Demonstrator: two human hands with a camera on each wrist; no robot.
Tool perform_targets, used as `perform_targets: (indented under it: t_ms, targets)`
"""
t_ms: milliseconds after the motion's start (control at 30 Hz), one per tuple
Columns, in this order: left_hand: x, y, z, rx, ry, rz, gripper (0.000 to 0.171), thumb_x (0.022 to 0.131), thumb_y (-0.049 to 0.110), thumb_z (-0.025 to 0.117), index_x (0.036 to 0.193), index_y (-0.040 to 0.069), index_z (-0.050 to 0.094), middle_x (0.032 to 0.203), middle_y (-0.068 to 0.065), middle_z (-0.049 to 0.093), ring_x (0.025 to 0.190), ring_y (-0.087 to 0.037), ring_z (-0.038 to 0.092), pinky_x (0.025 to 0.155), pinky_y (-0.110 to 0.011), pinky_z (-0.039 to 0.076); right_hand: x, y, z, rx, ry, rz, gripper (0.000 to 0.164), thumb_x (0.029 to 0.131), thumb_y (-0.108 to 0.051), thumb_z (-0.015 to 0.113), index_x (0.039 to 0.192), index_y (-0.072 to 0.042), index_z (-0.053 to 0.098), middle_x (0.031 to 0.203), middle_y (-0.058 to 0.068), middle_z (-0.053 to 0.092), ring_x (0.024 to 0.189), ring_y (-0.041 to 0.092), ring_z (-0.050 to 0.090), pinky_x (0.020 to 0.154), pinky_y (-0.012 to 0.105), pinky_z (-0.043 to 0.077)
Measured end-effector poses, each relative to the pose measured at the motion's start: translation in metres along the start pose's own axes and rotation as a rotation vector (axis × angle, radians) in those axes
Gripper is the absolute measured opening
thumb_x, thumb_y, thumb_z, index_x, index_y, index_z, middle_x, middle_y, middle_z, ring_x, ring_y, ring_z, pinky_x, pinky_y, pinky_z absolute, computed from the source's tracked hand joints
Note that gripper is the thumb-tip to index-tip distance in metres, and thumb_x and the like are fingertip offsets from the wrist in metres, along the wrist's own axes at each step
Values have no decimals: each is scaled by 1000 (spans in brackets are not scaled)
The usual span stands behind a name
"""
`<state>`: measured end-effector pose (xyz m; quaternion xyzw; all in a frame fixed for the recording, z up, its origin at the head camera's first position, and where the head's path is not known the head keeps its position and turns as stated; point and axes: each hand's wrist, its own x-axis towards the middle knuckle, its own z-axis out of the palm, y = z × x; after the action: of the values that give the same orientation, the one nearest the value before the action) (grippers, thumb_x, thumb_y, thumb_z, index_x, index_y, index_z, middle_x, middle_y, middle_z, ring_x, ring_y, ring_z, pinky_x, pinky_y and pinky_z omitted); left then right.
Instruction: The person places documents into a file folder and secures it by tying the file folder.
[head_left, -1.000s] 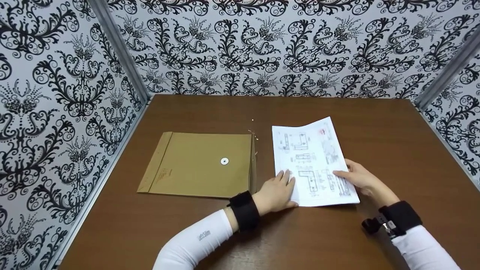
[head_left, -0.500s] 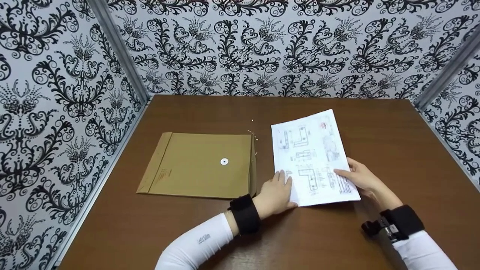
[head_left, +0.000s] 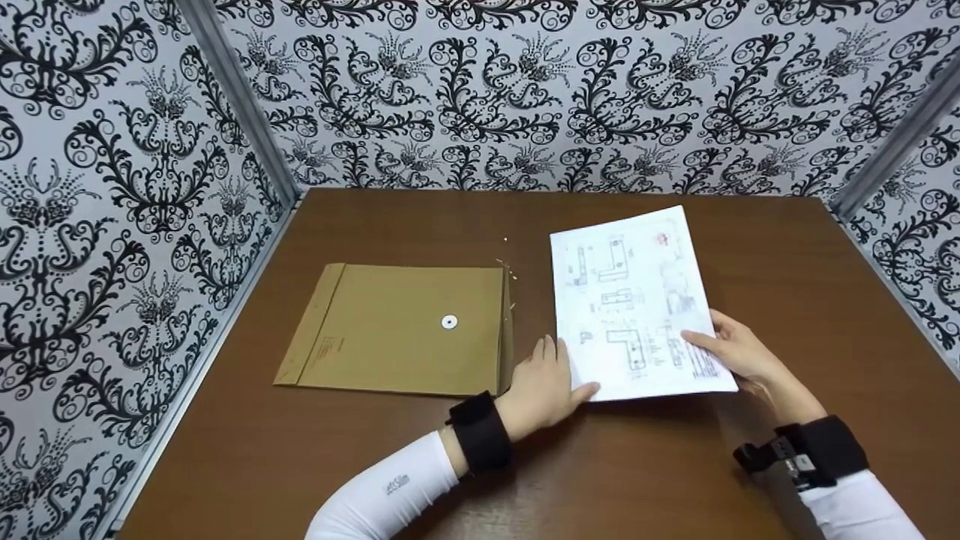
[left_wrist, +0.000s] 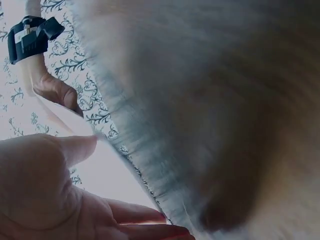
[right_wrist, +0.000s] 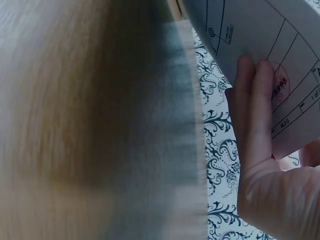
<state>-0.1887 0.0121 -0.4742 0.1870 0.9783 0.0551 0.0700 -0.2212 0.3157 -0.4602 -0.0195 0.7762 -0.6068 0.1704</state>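
Observation:
White sheets of paper (head_left: 634,307) printed with technical drawings tilt above the table in the head view, their far end raised. My right hand (head_left: 739,356) grips their right edge, thumb on top and fingers underneath. In the right wrist view, straight fingers (right_wrist: 255,105) lie against a printed face that bears a red stamp. At the lower left corner, my left hand (head_left: 544,382) touches the paper with straight fingers along the left edge and the thumb spread towards the bottom edge. The paper shows between its thumb and fingers (left_wrist: 135,212) in the left wrist view.
A brown paper envelope (head_left: 397,330) with a white round button (head_left: 448,322) lies flat at the left on the wooden table (head_left: 600,480). Small light scraps (head_left: 504,264) lie by its right end. Patterned walls (head_left: 525,97) enclose the table.
The paper has lifted and shifted slightly right and away from me, and its bent far edge has straightened. My right hand moves with it. The left fingers have slid from the paper's top to its edge.

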Motion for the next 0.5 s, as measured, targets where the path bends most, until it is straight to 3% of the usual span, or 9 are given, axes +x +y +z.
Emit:
perform_targets:
  t_ms: [133,333,500]
  targets:
    - [0,-3,-5,-99,6,-20,91,101,67,41,156,-6,34,160,-24,42,149,-31,45,111,-39,51,-3,-2,-5,67,-4,-5,57,106,-18,56,152,0,28,94,-9,79,78,12,78,65,28,63]
    - [1,-9,-11,-195,-35,-24,90,102,68,37,156,-4,35,161,-24,41,148,-31,47,113,-42,50,-8,-4,-9,157,-11,-35,28,106,-15,55,132,-21,48,94,-5,80,77,13,78,62,27,62]
    - [0,-14,-18,-312,-20,11,84,103,62,42,155,-4,38,158,-23,46,145,-33,51,114,-46,49,-10,-6,-7,199,-14,-47,26,106,-14,54,128,-25,49,95,-5,80,78,13,78,62,27,62]
